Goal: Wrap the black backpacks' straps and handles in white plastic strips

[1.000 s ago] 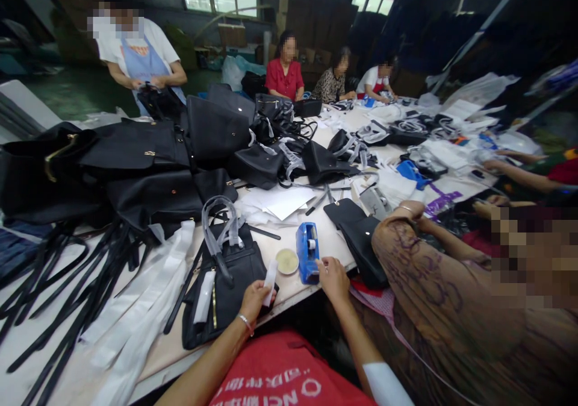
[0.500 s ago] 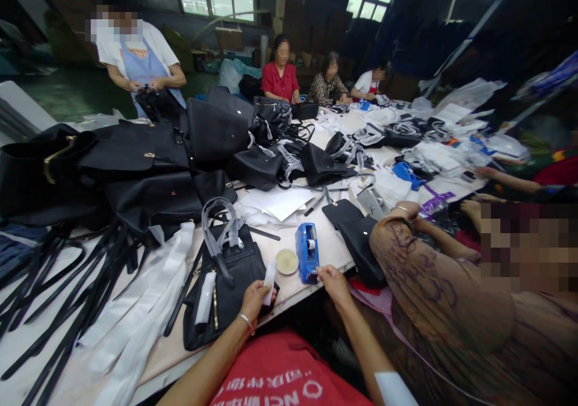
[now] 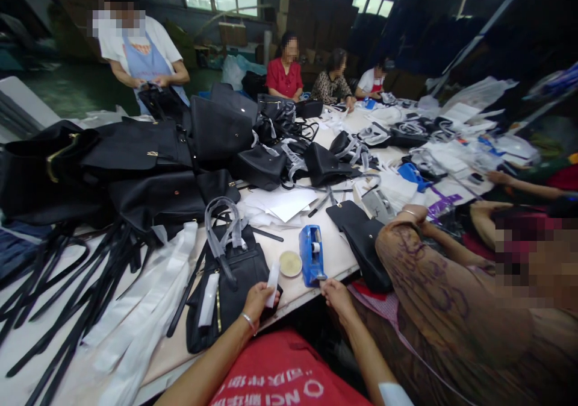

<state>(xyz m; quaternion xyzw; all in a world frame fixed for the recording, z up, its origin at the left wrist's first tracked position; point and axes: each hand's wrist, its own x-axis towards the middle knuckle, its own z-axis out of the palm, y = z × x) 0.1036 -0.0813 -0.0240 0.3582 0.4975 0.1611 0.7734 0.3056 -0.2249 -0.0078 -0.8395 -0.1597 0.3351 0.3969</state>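
My left hand (image 3: 257, 303) is closed around a white wrapped strip (image 3: 273, 282) at the right edge of a black backpack (image 3: 239, 273). That backpack lies on the table, its handle in clear plastic, with another white-wrapped piece (image 3: 208, 299) beside its gold zipper. To the right stands a blue tape dispenser (image 3: 311, 254) with a roll inside. At its front lip, the fingers of my right hand (image 3: 336, 297) are pinched on what looks like the tape's end; the clear tape itself barely shows. Between backpack and dispenser sits a small round dish (image 3: 290, 264).
Black bags (image 3: 149, 147) are heaped at the left and back. White strips (image 3: 149, 297) and black straps (image 3: 58, 315) spread across the left of the table. A co-worker in a brown patterned top (image 3: 433, 273) sits close on my right, near a black flap bag (image 3: 361, 237).
My right hand has drawn slightly down and away from the dispenser's front lip. My left hand still holds the white strip. The whole view has shifted a little.
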